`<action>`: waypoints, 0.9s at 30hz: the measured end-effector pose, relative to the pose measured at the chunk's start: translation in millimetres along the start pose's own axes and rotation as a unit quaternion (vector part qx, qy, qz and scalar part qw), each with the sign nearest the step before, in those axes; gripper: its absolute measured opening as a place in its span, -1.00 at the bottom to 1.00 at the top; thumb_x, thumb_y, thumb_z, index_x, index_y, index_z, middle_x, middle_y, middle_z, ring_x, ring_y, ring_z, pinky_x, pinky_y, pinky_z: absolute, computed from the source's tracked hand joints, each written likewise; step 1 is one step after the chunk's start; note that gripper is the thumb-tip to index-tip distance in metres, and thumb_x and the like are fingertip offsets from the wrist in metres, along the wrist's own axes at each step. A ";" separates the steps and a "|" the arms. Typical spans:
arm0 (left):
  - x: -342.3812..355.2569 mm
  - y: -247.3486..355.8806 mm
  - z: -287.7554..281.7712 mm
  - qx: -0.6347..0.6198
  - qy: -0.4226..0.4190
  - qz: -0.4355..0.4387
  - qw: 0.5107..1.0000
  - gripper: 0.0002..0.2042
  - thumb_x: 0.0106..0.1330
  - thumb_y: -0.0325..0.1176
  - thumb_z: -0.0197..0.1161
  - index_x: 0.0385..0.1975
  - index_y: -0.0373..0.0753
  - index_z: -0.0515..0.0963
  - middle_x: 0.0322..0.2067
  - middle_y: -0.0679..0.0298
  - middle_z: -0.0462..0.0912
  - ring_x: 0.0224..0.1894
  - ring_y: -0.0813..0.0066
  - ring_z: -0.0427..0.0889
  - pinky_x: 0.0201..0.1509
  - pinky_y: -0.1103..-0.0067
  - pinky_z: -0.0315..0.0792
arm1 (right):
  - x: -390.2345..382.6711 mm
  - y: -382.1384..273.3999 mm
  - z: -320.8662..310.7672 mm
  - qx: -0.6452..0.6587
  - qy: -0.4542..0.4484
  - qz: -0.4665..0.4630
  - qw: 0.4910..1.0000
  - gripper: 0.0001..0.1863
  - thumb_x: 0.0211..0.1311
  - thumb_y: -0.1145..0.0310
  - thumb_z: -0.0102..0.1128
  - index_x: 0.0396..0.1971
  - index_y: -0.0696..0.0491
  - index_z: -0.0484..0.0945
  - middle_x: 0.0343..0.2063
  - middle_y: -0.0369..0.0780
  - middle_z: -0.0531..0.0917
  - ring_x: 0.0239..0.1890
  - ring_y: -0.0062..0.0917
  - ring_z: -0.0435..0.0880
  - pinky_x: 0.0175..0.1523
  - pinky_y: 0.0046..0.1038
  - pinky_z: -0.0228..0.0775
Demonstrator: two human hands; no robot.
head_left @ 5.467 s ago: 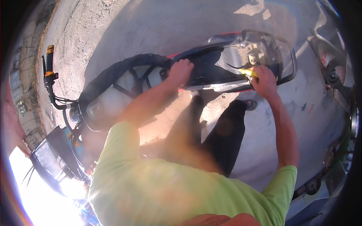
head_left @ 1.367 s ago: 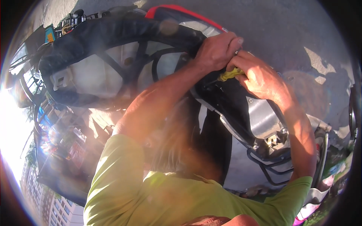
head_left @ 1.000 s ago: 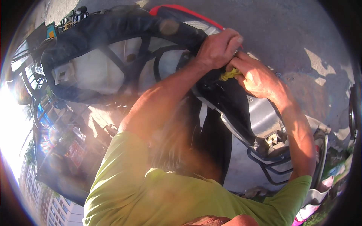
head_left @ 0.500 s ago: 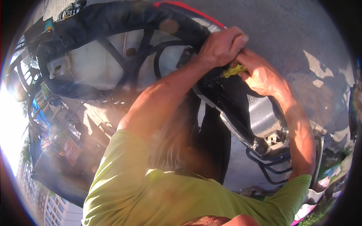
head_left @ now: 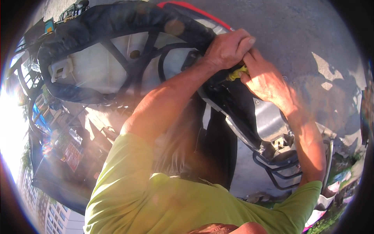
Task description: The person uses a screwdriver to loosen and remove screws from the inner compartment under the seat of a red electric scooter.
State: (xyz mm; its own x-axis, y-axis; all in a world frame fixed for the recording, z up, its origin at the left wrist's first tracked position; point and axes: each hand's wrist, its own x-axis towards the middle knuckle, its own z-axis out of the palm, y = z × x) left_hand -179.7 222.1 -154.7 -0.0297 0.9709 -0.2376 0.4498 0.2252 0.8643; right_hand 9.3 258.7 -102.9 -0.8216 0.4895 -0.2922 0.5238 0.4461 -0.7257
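My left hand (head_left: 229,47) is closed at the right end of a wrinkled black padded rim (head_left: 105,19), thumb on top; what it grips is hidden beneath it. Close against it, my right hand (head_left: 267,80) has its fingers bent round a yellow ridged piece (head_left: 237,73), perhaps a tool handle, pinched by the thumb. The far end of that yellow piece is lost in shadow. The black rim surrounds a pale panel (head_left: 93,64) crossed by black ribs, like the underside of a seat. Below my hands runs a dark vehicle body (head_left: 237,105).
A shiny metal housing (head_left: 269,119) and black rack bars (head_left: 278,177) lie beside my right forearm. Past the black rim shows a red curved edge (head_left: 194,8). Grey ground (head_left: 304,31) spreads at the right. Cluttered parts (head_left: 50,124) and strong sun glare are at the left.
My right hand has turned slightly, its fingers reaching nearer the left hand. The yellow piece has shifted a little left and less of it shows. My left hand has hardly moved.
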 end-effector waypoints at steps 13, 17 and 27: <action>0.3 0.4 -0.7 -0.026 0.009 0.006 1.000 -0.65 0.65 -0.10 0.10 0.03 -0.29 0.64 -0.18 -0.05 0.75 -0.11 -0.07 0.76 0.05 0.32 0.59 | 4.4 -10.7 20.2 0.085 0.102 0.060 0.989 -0.63 0.30 0.39 0.31 0.01 0.21 0.42 0.03 0.10 0.57 0.00 0.16 0.67 0.06 0.05 0.59; 0.3 3.1 0.3 -0.033 0.025 0.019 0.999 -0.66 0.61 -0.03 0.19 -0.04 -0.20 0.66 -0.24 0.01 0.78 -0.13 -0.14 0.76 -0.01 0.23 0.62 | 1.4 -7.4 20.9 0.086 0.117 0.048 0.988 -0.61 0.30 0.37 0.32 0.00 0.22 0.42 0.04 0.11 0.57 0.03 0.15 0.67 0.09 0.04 0.60; 0.9 5.2 -3.2 -0.022 -0.004 0.015 1.000 -0.64 0.61 -0.03 0.16 -0.03 -0.21 0.67 -0.22 0.04 0.81 -0.10 -0.08 0.78 0.02 0.27 0.62 | -2.2 -13.0 30.4 0.079 0.149 0.075 0.983 -0.50 0.19 0.54 0.33 0.13 0.23 0.40 0.05 0.12 0.60 0.06 0.19 0.64 0.14 0.01 0.55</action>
State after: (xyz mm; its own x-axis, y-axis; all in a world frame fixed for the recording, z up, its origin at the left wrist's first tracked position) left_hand -180.2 224.4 -149.0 -0.0099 0.9766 -0.2147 0.4102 0.1998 0.8899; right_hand -2.6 229.0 -111.7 -0.6228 0.7490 -0.2261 0.5738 0.2408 -0.7828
